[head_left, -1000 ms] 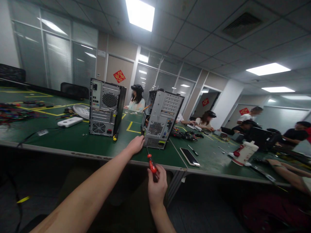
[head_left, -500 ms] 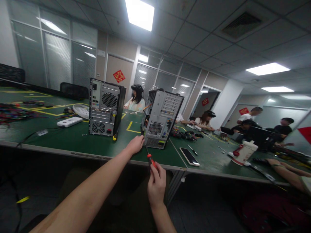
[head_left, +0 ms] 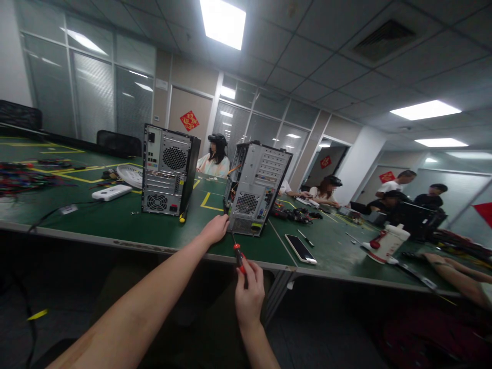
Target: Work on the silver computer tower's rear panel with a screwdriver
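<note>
Computer (head_left: 257,166) stands on the table (head_left: 265,251), back plate facing the wearer. Plate on; side at its left looks open; judged partway, remaining work not readable. Right hand (head_left: 250,294) closed round screwdriver (head_left: 237,252), in front of computer, shaft aimed at its lower back edge. Left hand (head_left: 216,229) at computer's lower left corner, fingers curled; grip cannot be told. Unclear: tip contact, any screw there, computer's dark inside.
</note>
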Demonstrator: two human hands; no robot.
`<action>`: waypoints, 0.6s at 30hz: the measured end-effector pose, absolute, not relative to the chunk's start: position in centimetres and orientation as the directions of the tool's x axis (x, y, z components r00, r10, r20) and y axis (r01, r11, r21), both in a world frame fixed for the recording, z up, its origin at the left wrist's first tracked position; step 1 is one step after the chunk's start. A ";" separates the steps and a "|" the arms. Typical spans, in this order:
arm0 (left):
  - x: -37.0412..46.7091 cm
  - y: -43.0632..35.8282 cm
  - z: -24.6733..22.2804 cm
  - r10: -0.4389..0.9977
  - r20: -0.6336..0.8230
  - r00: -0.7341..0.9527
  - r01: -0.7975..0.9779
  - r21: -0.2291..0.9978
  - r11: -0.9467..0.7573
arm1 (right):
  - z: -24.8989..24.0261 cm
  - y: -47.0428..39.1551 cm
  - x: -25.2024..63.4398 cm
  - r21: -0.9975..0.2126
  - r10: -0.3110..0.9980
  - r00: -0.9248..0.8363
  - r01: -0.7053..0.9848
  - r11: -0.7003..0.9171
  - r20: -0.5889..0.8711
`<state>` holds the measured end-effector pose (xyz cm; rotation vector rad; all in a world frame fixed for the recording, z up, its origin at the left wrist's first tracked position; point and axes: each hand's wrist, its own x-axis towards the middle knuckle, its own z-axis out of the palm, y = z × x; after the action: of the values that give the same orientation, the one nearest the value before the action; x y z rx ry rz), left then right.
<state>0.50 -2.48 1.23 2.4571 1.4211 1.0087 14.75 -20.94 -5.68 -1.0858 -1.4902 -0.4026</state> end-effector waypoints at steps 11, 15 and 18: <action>0.6 -2.4 1.2 0.797 0.500 0.338 0.732 0.393 -0.556 | -5.1 -21.3 14.4 -0.374 0.399 0.182 0.792 0.482 0.899; 0.6 -2.6 1.4 0.810 0.482 0.335 0.726 0.415 -0.548 | -5.1 -21.3 14.5 -0.356 0.385 0.167 0.792 0.496 0.908; 0.6 -2.7 1.5 0.816 0.475 0.330 0.730 0.420 -0.539 | -5.5 -21.1 14.6 -0.313 0.387 0.115 0.807 0.501 0.915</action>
<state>0.55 -2.74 1.49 2.4525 1.4347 0.9962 14.65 -21.08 -5.54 -1.0873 -1.4948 -0.4203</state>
